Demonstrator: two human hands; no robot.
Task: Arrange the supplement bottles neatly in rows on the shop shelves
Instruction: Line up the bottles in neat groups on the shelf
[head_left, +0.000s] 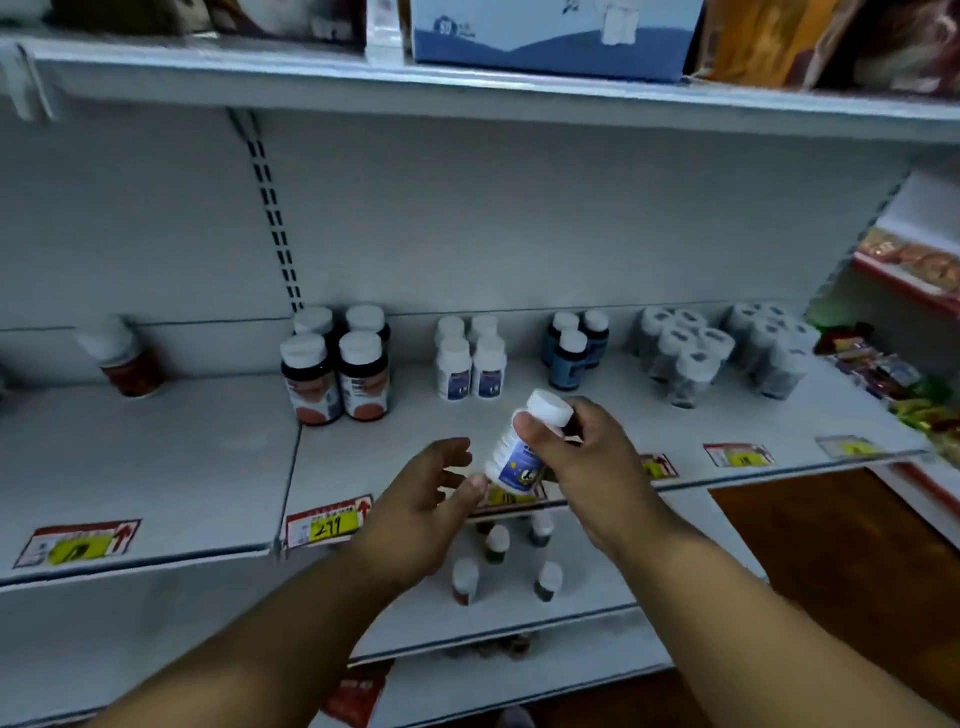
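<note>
Shelf (519, 415): painted metal by the look, pale grey, smooth, matt with a faint sheen. Slotted upright (270, 208): the same painted metal. Held bottle (519, 447): white plastic, smooth, with a glossy printed paper label; ribbed white plastic cap (549, 405). Dark bottles (335, 376): glossy brown plastic or glass, cannot tell which, with white plastic lids. Wrapped packs (680, 353): clear shiny film over the bottles. Price tags (327, 522): printed paper behind a glossy strip. Floor (831, 545): brown, wood-like, slightly shiny. Blue box (550, 36): matt card.
</note>
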